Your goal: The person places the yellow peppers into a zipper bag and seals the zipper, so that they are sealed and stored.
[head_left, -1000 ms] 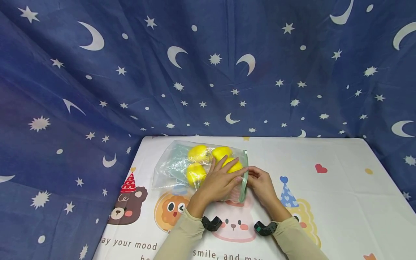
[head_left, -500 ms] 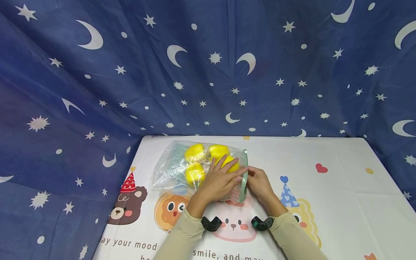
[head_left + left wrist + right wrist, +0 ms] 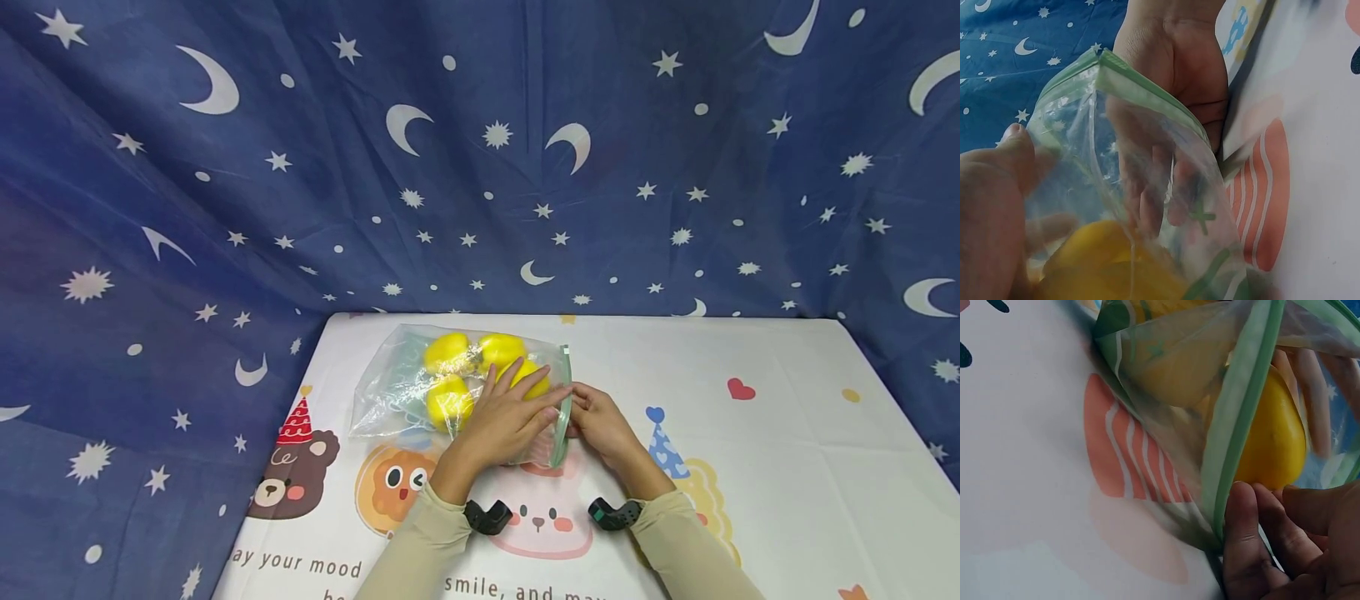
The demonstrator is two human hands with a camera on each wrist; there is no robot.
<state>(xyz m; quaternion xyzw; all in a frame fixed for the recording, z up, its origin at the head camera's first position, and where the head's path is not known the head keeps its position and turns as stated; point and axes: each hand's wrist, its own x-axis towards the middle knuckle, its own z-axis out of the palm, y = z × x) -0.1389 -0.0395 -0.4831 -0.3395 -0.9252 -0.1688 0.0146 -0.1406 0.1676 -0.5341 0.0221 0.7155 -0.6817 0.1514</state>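
Note:
A clear zip bag [image 3: 390, 392] with a green zip strip [image 3: 562, 433] lies on the table, mouth toward the right. Several yellow lemons [image 3: 450, 402] are inside it. My left hand [image 3: 501, 421] rests on top, fingers spread and straight over the nearest lemons, thumb reaching the strip. At the mouth, my right hand [image 3: 603, 425] pinches the bag's edge beside the strip. In the right wrist view, its fingers [image 3: 1242, 519] are bent close to a lemon [image 3: 1275, 437] at the parted mouth. The left wrist view shows the right hand partly behind clear plastic [image 3: 1166, 156].
A white printed cloth [image 3: 795, 467] covers the table, with cartoon animals and lettering. A blue curtain [image 3: 480, 183] with moons and stars hangs behind and at the sides. Each wrist wears a black band with a camera [image 3: 487, 517].
The lemons inside the bag have shifted slightly to the left. My left hand has stayed in place; my right hand has made only small movements at the mouth.

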